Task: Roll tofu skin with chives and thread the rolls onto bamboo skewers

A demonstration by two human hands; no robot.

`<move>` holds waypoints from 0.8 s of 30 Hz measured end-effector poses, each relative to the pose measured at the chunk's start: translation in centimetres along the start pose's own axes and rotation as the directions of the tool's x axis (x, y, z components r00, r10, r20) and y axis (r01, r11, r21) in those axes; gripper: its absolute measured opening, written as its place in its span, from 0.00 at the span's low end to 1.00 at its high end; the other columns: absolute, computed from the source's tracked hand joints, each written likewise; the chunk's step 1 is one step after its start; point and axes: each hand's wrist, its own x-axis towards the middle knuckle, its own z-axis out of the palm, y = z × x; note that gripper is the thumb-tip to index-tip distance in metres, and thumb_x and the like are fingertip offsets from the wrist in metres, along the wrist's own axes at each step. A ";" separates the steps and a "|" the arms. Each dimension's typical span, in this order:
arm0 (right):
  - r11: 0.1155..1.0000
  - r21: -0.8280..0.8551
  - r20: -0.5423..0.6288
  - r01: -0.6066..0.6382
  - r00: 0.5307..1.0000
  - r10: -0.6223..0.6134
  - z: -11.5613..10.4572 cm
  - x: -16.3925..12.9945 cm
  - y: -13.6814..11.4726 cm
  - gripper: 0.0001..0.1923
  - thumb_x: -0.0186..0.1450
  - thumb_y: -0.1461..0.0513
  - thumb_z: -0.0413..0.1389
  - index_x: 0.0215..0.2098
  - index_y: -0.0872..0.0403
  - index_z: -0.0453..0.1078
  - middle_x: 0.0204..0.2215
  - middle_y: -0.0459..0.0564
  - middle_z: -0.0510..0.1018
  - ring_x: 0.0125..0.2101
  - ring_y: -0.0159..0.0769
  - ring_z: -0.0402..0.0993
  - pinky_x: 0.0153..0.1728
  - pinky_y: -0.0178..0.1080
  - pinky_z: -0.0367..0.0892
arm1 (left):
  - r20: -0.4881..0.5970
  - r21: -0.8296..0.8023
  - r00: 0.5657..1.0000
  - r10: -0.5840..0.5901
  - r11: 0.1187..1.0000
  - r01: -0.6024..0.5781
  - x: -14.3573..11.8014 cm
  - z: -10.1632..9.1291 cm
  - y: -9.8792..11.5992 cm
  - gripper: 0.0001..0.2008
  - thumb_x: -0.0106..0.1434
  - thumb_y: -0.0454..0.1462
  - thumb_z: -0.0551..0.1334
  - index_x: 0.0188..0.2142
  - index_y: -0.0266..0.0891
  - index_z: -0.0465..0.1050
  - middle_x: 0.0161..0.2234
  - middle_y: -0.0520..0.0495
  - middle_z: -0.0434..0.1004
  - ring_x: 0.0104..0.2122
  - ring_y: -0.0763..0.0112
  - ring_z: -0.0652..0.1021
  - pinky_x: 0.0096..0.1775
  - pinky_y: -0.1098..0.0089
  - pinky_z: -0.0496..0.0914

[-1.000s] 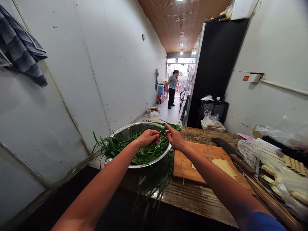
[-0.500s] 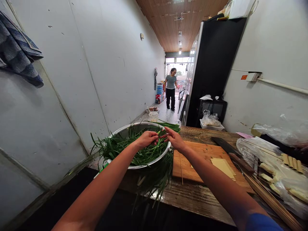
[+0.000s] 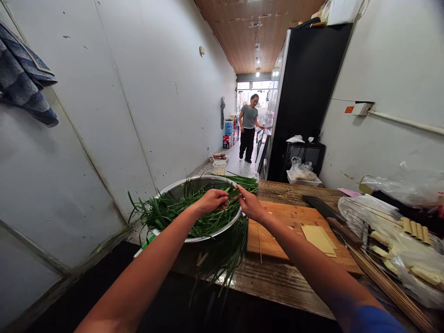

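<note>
Over a metal basin (image 3: 222, 232) heaped with long green garlic chives (image 3: 208, 225), my two hands work close together. My left hand (image 3: 212, 201) is closed in a pinch on a few chives, its fingertips toward the right. Facing it, at the basin's right rim, my right hand (image 3: 250, 204) has its index finger stretched out and apart from the other fingers. Nothing I can make out is gripped in it. More chives hang over the front of the basin, and a bundle of straight green stalks (image 3: 243, 181) lies behind it.
Right of the basin, a wooden cutting board (image 3: 277, 212) bears yellow tofu sheets (image 3: 317, 239) and a thin skewer (image 3: 260, 245). A cleaver (image 3: 321, 208), bamboo skewers (image 3: 388, 282) and plastic bags (image 3: 364, 208) lie farther right. A person (image 3: 248, 125) stands in the passage ahead.
My hands stay nearly in place over the basin, the right index finger lifting slightly away from the others. The person in the passage has come a little nearer, one arm held out.
</note>
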 end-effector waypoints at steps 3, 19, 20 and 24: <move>0.975 -0.201 0.031 0.091 0.996 -0.087 -0.3 -0.6 -0.2 0.33 0.58 0.72 0.44 0.62 0.56 0.50 0.49 0.57 0.71 0.45 0.38 0.69 0.48 0.43 0.63 | -0.012 -0.024 1.000 -0.025 0.999 0.025 0.0 0.2 -0.2 0.12 0.53 0.43 0.63 0.27 0.34 0.69 0.22 0.53 0.71 0.21 0.78 0.70 0.25 0.75 0.65; 0.589 -0.669 0.346 0.454 0.891 -0.294 -2.7 0.2 -4.6 0.12 0.66 0.65 0.46 0.43 0.57 0.69 0.35 0.55 0.76 0.39 0.40 0.68 0.44 0.42 0.58 | 0.052 0.169 0.999 0.005 0.986 -0.014 -0.3 0.6 2.4 0.14 0.53 0.44 0.60 0.23 0.34 0.72 0.19 0.52 0.69 0.19 0.77 0.66 0.23 0.76 0.61; 0.538 -0.692 0.388 0.481 0.877 -0.284 -2.8 0.4 -4.8 0.12 0.66 0.66 0.45 0.40 0.57 0.70 0.32 0.55 0.76 0.37 0.40 0.68 0.43 0.42 0.57 | 0.051 0.169 0.999 0.002 0.986 -0.011 -0.4 0.4 2.3 0.14 0.53 0.45 0.60 0.24 0.34 0.72 0.19 0.52 0.69 0.19 0.77 0.67 0.23 0.76 0.61; 0.435 -0.760 0.425 0.483 0.876 -0.229 -4.9 1.4 -4.1 0.10 0.64 0.68 0.48 0.34 0.58 0.71 0.30 0.56 0.76 0.34 0.39 0.68 0.41 0.40 0.55 | 0.045 0.198 0.998 -0.045 0.980 0.036 -1.3 -2.1 0.7 0.16 0.50 0.47 0.63 0.28 0.34 0.74 0.20 0.52 0.70 0.18 0.77 0.66 0.21 0.76 0.59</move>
